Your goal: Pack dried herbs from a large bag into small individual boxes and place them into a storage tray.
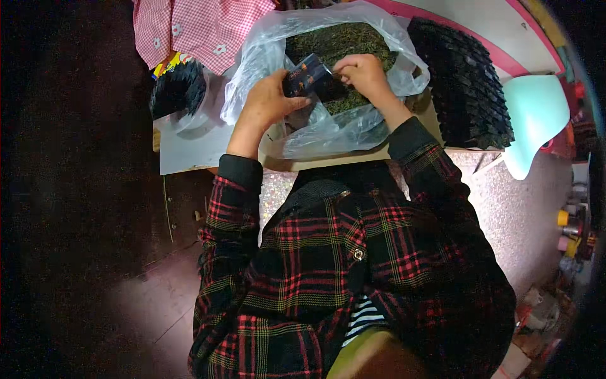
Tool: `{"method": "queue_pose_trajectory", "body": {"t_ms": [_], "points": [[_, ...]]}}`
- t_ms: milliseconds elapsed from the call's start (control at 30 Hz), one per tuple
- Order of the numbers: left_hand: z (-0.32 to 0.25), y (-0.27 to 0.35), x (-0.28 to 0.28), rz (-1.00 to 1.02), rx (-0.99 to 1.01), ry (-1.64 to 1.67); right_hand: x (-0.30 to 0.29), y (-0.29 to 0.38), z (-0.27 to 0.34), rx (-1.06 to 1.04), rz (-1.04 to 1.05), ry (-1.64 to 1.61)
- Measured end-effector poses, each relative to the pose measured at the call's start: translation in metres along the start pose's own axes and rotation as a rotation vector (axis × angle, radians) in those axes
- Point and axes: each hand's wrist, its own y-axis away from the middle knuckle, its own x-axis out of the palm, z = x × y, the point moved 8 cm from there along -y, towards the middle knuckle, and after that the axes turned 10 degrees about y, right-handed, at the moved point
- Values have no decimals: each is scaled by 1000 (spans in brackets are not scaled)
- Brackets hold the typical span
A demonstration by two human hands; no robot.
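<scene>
My left hand point(267, 102) grips a small dark packet point(307, 76) with orange printing, thumb below and fingers behind it. My right hand point(362, 73) is at the packet's right end, its fingers curled and pinched together. Whether anything sits between those fingertips is hidden. Both hands are over a translucent plastic bag point(265, 40), spread wide around a mass of dried, dark green-brown leaf material point(341, 38) that looks like loose tea.
Rows of flat black packets point(466, 85) are stacked on the right of the table. More black packets stand in a clear plastic tub point(201, 106) at the left. Pink checked cloth point(203, 28) hangs behind the tub. A pale turquoise plastic seat point(535, 118) is beyond the right edge.
</scene>
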Motion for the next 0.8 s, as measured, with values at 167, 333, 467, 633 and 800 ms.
{"method": "queue_pose_trajectory", "body": {"t_ms": [167,333,467,633,800], "points": [[5,-4,2,-34,83,0,-37,8,7,11,-116,-82],[0,-5,1,-44,110,-42,-63,11,14,-67,-207,-214],[-3,-4,3,-1,51,-104,-66,14,21,-79,-186,-258],[-5,-5,3,-7,62,-119,-63,16,25,-114,-138,-197],[-7,-3,2,-37,72,-87,-50,17,33,-191,-44,-173]]}}
